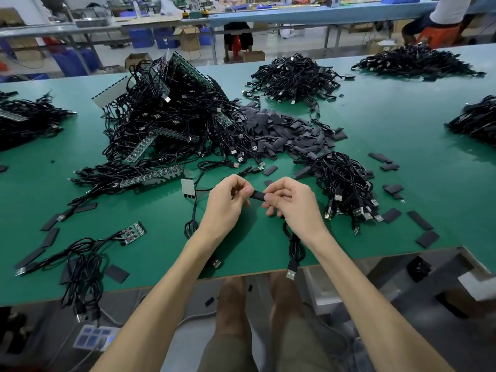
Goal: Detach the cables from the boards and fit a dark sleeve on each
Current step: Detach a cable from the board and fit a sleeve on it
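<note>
At the left edge of the green-topped counter (80,146) lies a low pile of black cables (29,122). Nearer the front, a small green circuit board (135,232) rests flat with thin black leads attached, and these trail off to the left. Loose dark strips are scattered around it. Behind rises a big tangled heap of black cables and long green board strips (166,114). One long green strip (153,178) lies at the heap's near foot, and a small pale rectangular board piece (188,187) sits just to the right of it.

In the middle, the left hand (228,204) has its fingers curled. Its grip pinches the left end of a short dark flat sleeve (257,195) between thumb and forefinger. The right hand (294,204) does the same at the other end, thumb on top, so the sleeve lies roughly level between the two hands. A thin black USB cable (294,248) hangs in a loop from under the right hand, and its silver plug (291,273) reaches the counter's front edge.

Beyond the hands spreads a mound of flat dark sleeves (281,132). Just right of the right hand sits a bundle of black cables with silver plugs (346,183), with more loose sleeves lying to its right. Further piles of black cable (418,60) sit at the far side of the counter.
</note>
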Tool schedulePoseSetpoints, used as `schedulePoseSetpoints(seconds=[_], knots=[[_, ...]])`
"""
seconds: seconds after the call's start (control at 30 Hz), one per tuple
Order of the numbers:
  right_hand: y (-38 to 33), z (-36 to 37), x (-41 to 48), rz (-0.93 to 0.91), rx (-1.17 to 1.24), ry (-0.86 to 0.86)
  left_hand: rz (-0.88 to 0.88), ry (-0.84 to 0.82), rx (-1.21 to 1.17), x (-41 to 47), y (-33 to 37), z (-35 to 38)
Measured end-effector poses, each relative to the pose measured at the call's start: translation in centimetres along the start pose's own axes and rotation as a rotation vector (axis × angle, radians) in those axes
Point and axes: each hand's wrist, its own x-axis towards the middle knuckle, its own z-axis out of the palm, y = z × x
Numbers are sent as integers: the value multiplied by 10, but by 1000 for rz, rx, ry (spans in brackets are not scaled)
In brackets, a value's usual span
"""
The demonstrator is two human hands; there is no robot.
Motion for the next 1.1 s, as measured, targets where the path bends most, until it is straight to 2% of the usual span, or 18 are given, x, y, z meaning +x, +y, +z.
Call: schedulePoseSetpoints(seconds=[0.3, 0.53, 0.87, 1.0, 1.1], knots=[[3, 0, 1, 1, 8, -4, -10, -14, 10, -1, 1, 1], [2, 6, 3, -7, -38, -62, -20, 106, 4, -2, 2, 3], [1, 3, 1, 4, -5, -59, 76, 205, 23, -2, 4, -1], [1, 0, 2, -3, 74, 7, 114, 171, 112, -2, 6, 3], [3, -1, 3, -11, 148, 50, 186, 35, 314, -1, 7, 8]])
